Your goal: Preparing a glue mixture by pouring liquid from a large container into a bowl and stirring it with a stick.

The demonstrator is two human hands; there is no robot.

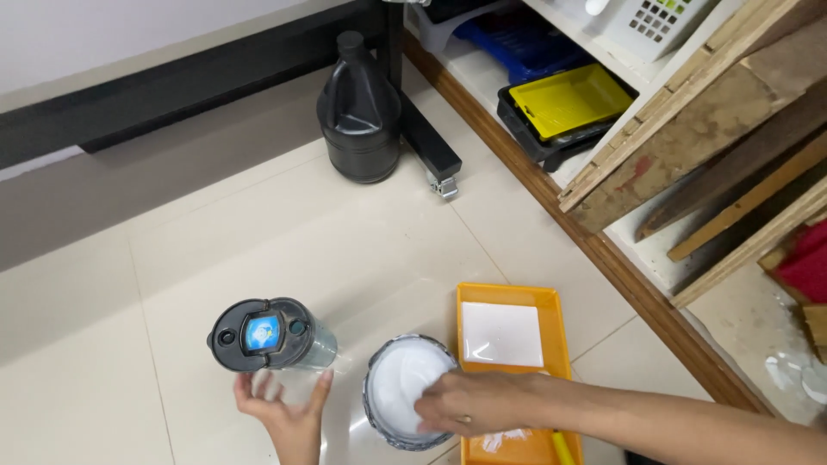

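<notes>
Right hand point(469, 403), reaching in from the lower right, rests palm-down on the near rim of a round open tin of white paint point(407, 392), fingers curled together over the edge and partly over the white surface; whether they pinch the rim or merely lie on it cannot be told. Left hand point(289, 412) is spread open, fingers apart, its fingertips touching or just short of the base of a clear plastic bottle with a black cap and blue centre button point(269, 334), which stands upright directly beyond that hand.

Between the two hands sits the paint tin, under the right hand and just to the right of the left one, so the right hand is clearly the nearer. Immediately right of the tin, touching or almost touching it, lies an orange rectangular plastic paint tray point(513, 344) with a pool of white paint in its far end; its long axis runs away from the person, parallel to the wooden skirting point(551, 202). A yellow handle point(562, 448) shows at the tray's near end.

Well beyond both hands, a black plastic jug point(359, 112) stands on the pale tiled floor point(129, 344) beside a black stand leg point(426, 138). A yellow-and-black tray point(564, 108) rests past the skirting.
</notes>
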